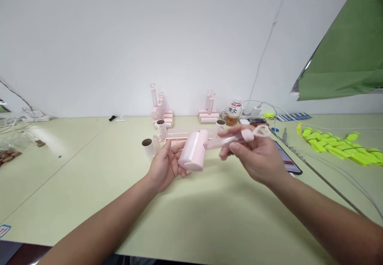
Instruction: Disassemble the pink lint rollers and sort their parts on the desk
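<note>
A pale pink lint roller (196,153) with a see-through handle and a heart-shaped loop at its end is raised over the table. My right hand (254,153) is closed around its handle. Close to the roller's covered head, my left hand (164,165) is open, palm turned up, with thumb and fingers apart. Some of its fingertips are hidden behind the head, and whether they touch it I cannot tell. Behind my hands lie a pink-edged tray or box (176,139), partly hidden, and cardboard-cored paper rolls (147,147) with clear handles beside them.
Several pink lint rollers (163,115) stand near the wall, with more (209,113) to the right. A labelled bottle (233,112), a phone (289,159), white cables and several neon-yellow bands (341,145) are on the right. A power strip (36,116) lies far left.
</note>
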The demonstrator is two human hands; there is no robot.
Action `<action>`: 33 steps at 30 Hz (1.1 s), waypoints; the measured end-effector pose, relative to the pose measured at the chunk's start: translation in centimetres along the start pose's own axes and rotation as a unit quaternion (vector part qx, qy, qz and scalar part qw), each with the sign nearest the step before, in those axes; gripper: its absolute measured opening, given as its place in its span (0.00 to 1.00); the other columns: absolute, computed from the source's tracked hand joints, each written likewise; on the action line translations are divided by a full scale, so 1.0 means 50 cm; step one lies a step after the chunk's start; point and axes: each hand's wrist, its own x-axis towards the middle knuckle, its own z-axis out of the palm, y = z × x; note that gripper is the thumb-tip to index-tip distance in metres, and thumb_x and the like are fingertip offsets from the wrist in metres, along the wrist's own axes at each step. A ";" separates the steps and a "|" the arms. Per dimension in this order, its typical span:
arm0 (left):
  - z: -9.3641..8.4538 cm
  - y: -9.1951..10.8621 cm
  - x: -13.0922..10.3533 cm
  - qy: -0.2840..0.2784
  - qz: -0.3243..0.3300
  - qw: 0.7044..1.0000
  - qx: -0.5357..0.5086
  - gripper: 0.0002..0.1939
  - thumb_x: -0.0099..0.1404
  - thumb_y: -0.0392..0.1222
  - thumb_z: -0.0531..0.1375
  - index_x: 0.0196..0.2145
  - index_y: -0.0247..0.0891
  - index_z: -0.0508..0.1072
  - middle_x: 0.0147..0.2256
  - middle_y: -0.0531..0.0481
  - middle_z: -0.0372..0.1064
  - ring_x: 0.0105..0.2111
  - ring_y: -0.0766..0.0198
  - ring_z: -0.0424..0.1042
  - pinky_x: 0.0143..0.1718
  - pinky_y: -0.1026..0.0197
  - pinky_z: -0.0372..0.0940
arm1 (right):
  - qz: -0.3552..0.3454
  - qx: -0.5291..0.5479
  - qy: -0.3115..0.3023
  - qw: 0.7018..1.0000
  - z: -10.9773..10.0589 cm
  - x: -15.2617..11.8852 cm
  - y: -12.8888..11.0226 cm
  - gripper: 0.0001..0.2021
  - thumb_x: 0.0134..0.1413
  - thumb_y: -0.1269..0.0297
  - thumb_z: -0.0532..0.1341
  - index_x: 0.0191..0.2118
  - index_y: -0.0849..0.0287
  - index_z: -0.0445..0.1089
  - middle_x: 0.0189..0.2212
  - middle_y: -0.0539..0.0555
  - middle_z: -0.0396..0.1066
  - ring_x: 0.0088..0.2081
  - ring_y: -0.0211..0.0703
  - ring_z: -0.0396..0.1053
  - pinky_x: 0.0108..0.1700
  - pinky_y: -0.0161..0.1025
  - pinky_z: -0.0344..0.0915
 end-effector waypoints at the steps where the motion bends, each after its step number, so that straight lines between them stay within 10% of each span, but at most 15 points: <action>1: -0.003 -0.010 -0.002 0.014 0.006 1.000 -0.006 0.28 0.67 0.61 0.50 0.46 0.34 0.74 0.35 0.41 0.72 0.23 0.65 0.69 0.16 0.66 0.60 | -0.018 -0.016 0.009 1.000 0.006 0.027 -0.010 0.11 0.54 0.63 0.66 0.42 0.57 0.68 0.42 0.56 0.72 0.28 0.40 0.72 0.32 0.45 0.73; 6: -0.013 -0.074 -0.025 -0.019 -0.024 0.996 0.081 0.24 0.61 0.60 0.59 0.40 0.33 0.75 0.34 0.44 0.70 0.23 0.65 0.70 0.11 0.69 0.54 | -0.084 -0.127 0.056 0.987 0.031 0.223 0.011 0.09 0.54 0.63 0.64 0.38 0.58 0.64 0.37 0.53 0.70 0.24 0.36 0.67 0.26 0.38 0.66; 14: 0.000 -0.101 -0.063 -0.080 -0.056 0.969 0.227 0.19 0.60 0.55 0.62 0.40 0.36 0.75 0.32 0.47 0.70 0.23 0.71 0.65 0.19 0.69 0.54 | -0.016 -0.363 0.118 0.924 0.051 0.488 0.209 0.08 0.54 0.62 0.62 0.36 0.59 0.64 0.34 0.53 0.69 0.35 0.41 0.67 0.36 0.38 0.62; 33: 0.013 -0.112 -0.066 -0.044 -0.098 0.957 0.270 0.19 0.59 0.48 0.62 0.43 0.30 0.77 0.23 0.53 0.62 0.22 0.72 0.57 0.24 0.67 0.52 | 0.105 -0.455 0.116 0.877 0.095 0.603 0.373 0.06 0.54 0.65 0.60 0.36 0.62 0.69 0.37 0.60 0.73 0.38 0.46 0.69 0.40 0.38 0.62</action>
